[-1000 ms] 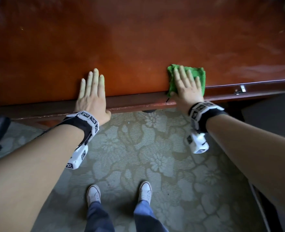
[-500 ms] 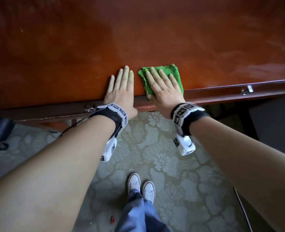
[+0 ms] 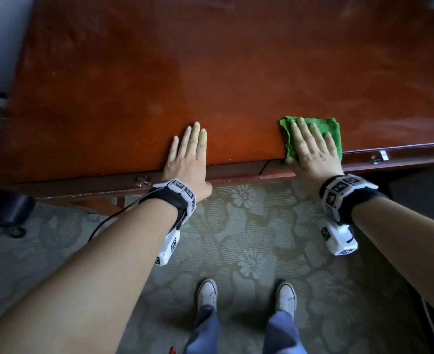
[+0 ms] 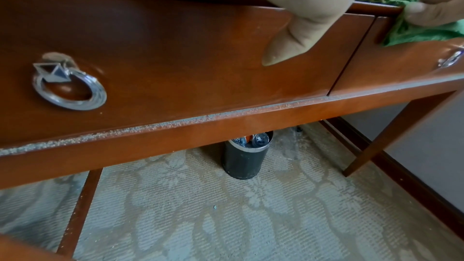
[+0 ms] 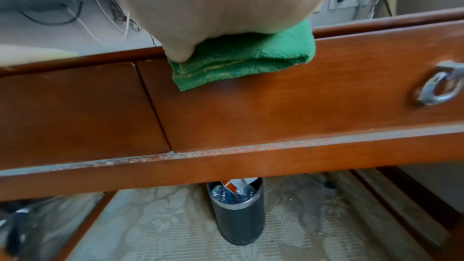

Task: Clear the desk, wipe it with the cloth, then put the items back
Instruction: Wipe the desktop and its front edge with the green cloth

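Observation:
The red-brown wooden desk top (image 3: 210, 72) is bare and shiny. A folded green cloth (image 3: 330, 126) lies at its front edge, right of centre, and drapes a little over the drawer front (image 5: 238, 62). My right hand (image 3: 310, 144) lies flat on the cloth with straight fingers, its thumb (image 5: 178, 51) pressing the cloth's overhang at the edge. My left hand (image 3: 189, 149) rests flat on the bare wood near the front edge, well left of the cloth, with its thumb (image 4: 296, 33) hanging down over the drawer front. The cloth (image 4: 414, 33) shows at the far right in the left wrist view.
Two drawers sit under the top, each with a metal ring handle (image 4: 67, 84) (image 5: 442, 84). A dark cylindrical bin (image 5: 237, 213) with rubbish stands on the patterned carpet beneath the desk. A dark chair (image 3: 4, 210) stands at the left. My feet (image 3: 207, 292) are just in front of the desk.
Half a second ago the cloth was right beside my left hand; my right hand has since slid it rightward along the front edge. My left hand stays flat on the desk.

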A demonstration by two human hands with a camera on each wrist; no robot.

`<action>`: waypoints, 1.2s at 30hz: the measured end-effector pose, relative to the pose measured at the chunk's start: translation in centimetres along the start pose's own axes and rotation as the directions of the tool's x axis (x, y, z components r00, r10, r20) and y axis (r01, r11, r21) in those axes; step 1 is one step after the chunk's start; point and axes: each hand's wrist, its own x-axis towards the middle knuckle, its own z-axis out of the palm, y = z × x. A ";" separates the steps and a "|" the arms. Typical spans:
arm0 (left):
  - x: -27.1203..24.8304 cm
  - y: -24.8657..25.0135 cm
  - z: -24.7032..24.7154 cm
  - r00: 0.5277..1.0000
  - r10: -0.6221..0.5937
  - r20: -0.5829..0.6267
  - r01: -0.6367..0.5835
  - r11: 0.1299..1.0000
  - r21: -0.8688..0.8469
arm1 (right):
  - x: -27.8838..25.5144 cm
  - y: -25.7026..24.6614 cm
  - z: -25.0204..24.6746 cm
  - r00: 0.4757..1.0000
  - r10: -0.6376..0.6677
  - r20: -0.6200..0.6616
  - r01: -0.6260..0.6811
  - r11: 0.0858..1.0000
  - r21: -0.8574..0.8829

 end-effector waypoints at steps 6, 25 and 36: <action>0.0 1.3 -0.4 0.996 -0.086 0.021 0.085 0.995 0.051 | 0.2 -2.5 -0.1 0.998 -0.058 0.012 0.057 0.998 0.018; 3.1 17.1 -0.8 0.962 -0.273 -0.020 0.271 0.961 -0.062 | -0.5 21.5 -2.3 0.989 0.141 0.048 -0.144 0.986 0.087; 3.3 16.9 -1.0 0.965 -0.264 0.001 0.264 0.964 -0.041 | 0.2 2.4 -1.0 0.993 -0.109 0.049 0.102 0.986 0.135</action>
